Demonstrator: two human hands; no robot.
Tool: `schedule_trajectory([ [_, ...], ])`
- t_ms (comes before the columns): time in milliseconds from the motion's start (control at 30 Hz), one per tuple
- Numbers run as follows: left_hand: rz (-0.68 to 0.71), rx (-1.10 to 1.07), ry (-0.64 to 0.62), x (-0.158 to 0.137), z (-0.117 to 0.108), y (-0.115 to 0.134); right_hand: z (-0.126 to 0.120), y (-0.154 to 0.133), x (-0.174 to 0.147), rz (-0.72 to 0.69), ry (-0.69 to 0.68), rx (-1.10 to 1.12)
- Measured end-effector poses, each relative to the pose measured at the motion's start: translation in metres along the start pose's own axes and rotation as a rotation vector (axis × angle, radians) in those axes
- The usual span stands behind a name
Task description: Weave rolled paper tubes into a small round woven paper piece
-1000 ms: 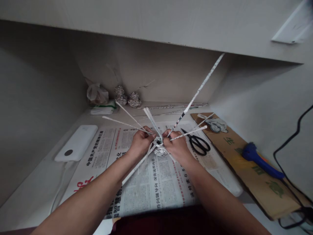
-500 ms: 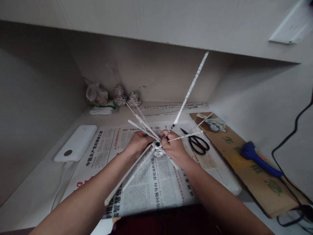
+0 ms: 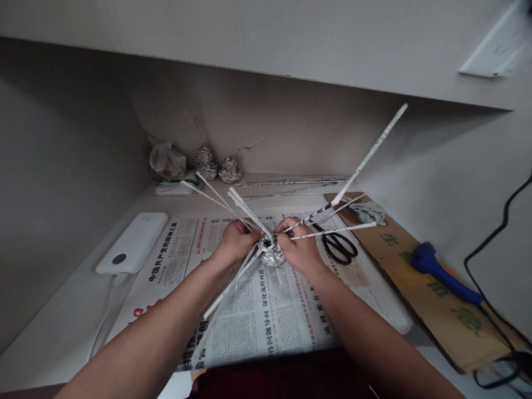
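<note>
Between my hands is a small woven paper piece, round with a dark opening at its top, and several rolled-paper strips stick out from it. My left hand is closed at its left side, gripping the woven piece near the strip bases. My right hand is closed on the other side, fingers pinching a long rolled-paper strip that slants up to the right. Another paper strip points right past that hand. The fingertips partly hide the rim of the weave.
Newspaper covers the tabletop. Black scissors lie right of my hand, beside cardboard bearing a blue glue gun. A white power bank lies left. Behind stand two woven gourd shapes, a plastic bag and loose paper strips.
The long strip in my right hand has swung down to the right. The woven piece has turned, and its other strips now point in different directions.
</note>
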State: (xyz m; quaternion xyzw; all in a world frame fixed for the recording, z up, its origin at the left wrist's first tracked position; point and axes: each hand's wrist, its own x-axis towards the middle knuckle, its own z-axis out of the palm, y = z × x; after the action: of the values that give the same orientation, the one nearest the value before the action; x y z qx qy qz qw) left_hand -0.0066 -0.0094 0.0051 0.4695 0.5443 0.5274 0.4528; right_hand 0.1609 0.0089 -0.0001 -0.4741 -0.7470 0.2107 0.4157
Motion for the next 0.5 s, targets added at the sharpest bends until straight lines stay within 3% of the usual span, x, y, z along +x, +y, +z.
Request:
schedule_trajectory([
  [267, 0.117, 0.047, 0.145, 0.004, -0.005, -0.003, -0.002, -0.008, -0.001, -0.056, 0.199, -0.034],
  [433, 0.139, 0.074, 0.157, 0.006, -0.003, -0.013, 0.011, 0.002, -0.002, 0.148, 0.029, 0.333],
  [500, 0.135, 0.059, 0.169, 0.006, -0.002, -0.017, 0.017, 0.008, -0.002, 0.216, 0.004, 0.355],
])
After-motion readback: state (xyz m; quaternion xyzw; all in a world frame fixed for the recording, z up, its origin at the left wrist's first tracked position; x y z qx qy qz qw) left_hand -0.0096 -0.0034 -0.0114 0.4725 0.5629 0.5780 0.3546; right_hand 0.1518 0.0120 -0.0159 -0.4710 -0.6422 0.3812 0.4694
